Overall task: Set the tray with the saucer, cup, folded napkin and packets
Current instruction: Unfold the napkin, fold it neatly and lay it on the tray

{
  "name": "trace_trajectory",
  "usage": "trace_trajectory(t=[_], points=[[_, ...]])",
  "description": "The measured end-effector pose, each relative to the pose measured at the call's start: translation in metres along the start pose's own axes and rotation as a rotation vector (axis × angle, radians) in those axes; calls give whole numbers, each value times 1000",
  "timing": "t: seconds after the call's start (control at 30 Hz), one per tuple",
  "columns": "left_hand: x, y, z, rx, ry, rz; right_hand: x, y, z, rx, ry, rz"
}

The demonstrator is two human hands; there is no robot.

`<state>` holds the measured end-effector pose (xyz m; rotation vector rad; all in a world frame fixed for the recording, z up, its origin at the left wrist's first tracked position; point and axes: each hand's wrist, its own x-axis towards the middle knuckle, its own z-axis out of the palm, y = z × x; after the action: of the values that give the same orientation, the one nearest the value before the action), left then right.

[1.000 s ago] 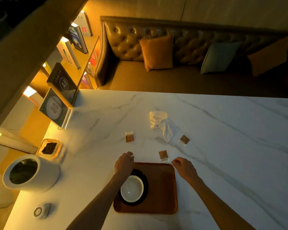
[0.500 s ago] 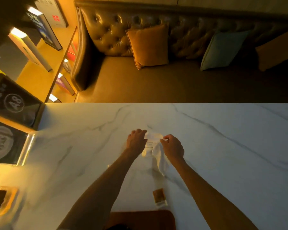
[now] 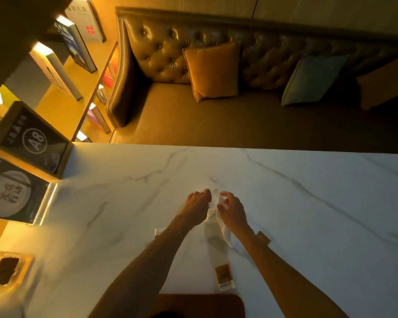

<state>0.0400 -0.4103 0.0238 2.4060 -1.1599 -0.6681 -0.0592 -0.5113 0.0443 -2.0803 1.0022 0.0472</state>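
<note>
Both hands met at the white napkin [image 3: 223, 235] on the marble table [image 3: 319, 203].

The left hand [image 3: 197, 208] had its fingers curled down onto the napkin's far end. Just beside it, the right hand [image 3: 233, 213] gripped the cloth between thumb and bent fingers. The napkin lay crumpled between them, its loose tail trailing back toward the person. One packet [image 3: 223, 274] lay flat between the forearms, just beyond the wooden tray [image 3: 207, 305] at the bottom edge. A second packet [image 3: 264, 238] showed partly from under the right forearm, and a third packet [image 3: 159, 231] from under the left.
</note>
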Motion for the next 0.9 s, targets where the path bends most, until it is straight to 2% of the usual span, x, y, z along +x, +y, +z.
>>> trace_trajectory(t=[0.1,0.2,0.33,0.43,0.57,0.67,0.83,0.9], points=[[-26,22,-29,-37,36,173,-17,-20,-12,-52,-26,-162],[-56,40,-66,-10,61,286,-39,-39,-31,-115,-76,-227],[-98,58,-119,-43,81,210,-75,-75,-75,-5,-84,-232],[-135,66,-156,-139,4,81,-106,-109,-117,68,-97,-303],[-193,71,-188,-92,-54,81,-159,-151,-171,86,-139,-402],[-239,76,-213,-290,24,44,-201,-166,-204,166,-281,-448],[-306,73,-246,-588,114,77,-253,-162,-244,706,-721,-456],[-326,76,-253,-762,172,69,-269,-161,-252,835,-757,-449]])
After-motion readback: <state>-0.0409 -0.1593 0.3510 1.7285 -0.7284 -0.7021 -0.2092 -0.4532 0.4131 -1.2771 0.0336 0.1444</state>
